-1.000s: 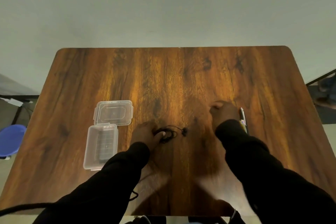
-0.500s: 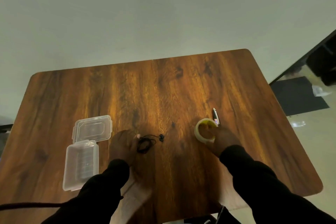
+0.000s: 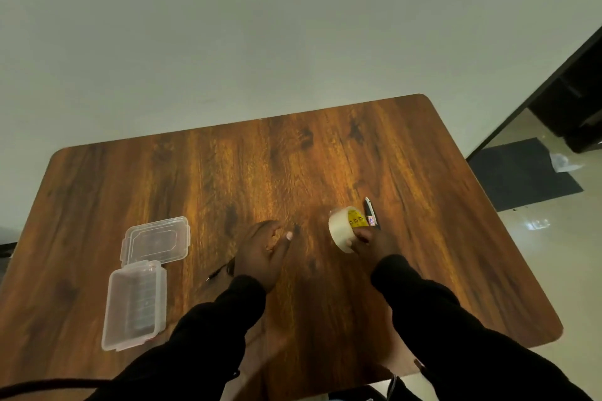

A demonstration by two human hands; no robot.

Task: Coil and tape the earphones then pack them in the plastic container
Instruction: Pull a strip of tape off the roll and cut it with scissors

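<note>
I see two hands over a wooden worktop (image 3: 325, 153), one covering dark earphones, the other gripping a tape roll.

The left hand (image 3: 264, 251) lies palm down with its fingers (image 3: 288, 236) loosely curled over the earphones (image 3: 224, 268); only a thin dark cable end pokes out just left of the wrist, so I cannot tell whether they are pinched or merely pressed flat. The right hand's (image 3: 371, 241) fingers are wrapped around a clear tape roll (image 3: 342, 228) (yellow inner label showing), held on edge. Just right of that roll, a pen (image 3: 369, 213) rests on the wood. Well left of the left fingers, the plastic container (image 3: 133, 303) sits open, its hinged lid (image 3: 156, 241) flat behind it.
</note>
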